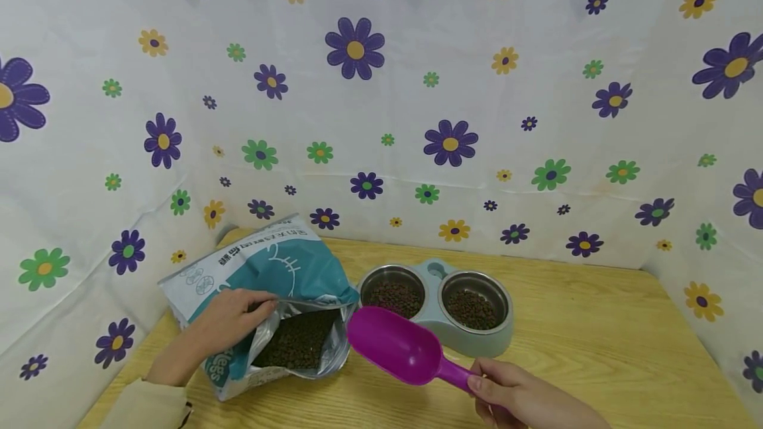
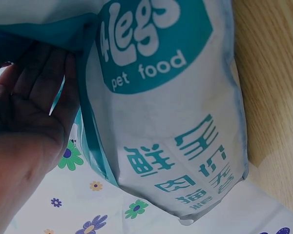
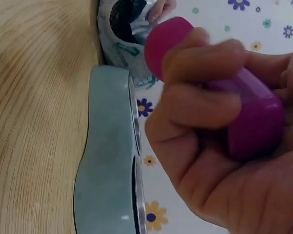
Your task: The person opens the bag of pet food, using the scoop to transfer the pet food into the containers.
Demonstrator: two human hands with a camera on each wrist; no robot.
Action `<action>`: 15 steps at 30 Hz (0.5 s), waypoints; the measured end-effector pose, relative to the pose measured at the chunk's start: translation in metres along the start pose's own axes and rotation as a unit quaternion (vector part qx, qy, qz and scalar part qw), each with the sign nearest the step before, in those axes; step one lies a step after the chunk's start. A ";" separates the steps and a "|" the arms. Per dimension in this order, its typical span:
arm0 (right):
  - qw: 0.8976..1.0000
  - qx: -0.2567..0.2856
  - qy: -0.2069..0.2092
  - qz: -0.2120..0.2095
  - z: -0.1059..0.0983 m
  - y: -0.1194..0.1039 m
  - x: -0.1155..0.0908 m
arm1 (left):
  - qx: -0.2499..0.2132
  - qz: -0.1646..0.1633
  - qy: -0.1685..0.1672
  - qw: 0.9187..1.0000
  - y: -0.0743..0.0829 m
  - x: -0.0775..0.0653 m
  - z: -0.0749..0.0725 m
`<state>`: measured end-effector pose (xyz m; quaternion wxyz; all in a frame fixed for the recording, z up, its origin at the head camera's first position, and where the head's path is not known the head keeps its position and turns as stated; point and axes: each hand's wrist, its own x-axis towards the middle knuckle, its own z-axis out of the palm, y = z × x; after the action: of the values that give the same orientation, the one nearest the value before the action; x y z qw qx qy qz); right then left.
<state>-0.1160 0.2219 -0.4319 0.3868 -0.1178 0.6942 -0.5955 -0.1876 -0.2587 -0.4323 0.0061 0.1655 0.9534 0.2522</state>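
Observation:
My right hand [image 1: 512,392] grips the handle of a magenta scoop [image 1: 396,346], its fingers curled round it in the right wrist view. The scoop's bowl shows no food in it. It is held up between the bag and the bowls. At the left, an open bag of pet food [image 1: 298,237] lies tilted, its mouth facing the front, with brown kibble [image 1: 295,343] inside. My left hand [image 1: 229,320] holds the edge of the bag's mouth; its fingertips are partly hidden by the bag in the left wrist view.
Behind the scoop stands a light blue double feeder [image 1: 477,343] with a left metal bowl [image 1: 393,271] and a right metal bowl [image 1: 503,296], both containing kibble. The wooden table [image 1: 596,343] is bordered by a flower-patterned cloth [image 1: 405,224] at the back and sides.

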 end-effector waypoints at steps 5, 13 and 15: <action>0.997 -0.070 0.008 -0.007 0.018 -0.002 0.015 | 0.004 0.001 0.001 1.000 -0.001 0.000 0.000; 0.959 -0.266 0.098 -0.013 0.054 -0.018 0.045 | 0.014 0.001 0.005 1.000 -0.002 0.002 0.000; 0.953 -0.283 0.103 -0.026 0.060 -0.022 0.051 | 0.015 -0.001 0.003 1.000 -0.002 0.002 0.001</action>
<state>-0.1164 0.1398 -0.4318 0.2484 -0.1787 0.8672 -0.3930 -0.1898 -0.2594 -0.4337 0.0012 0.1643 0.9573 0.2379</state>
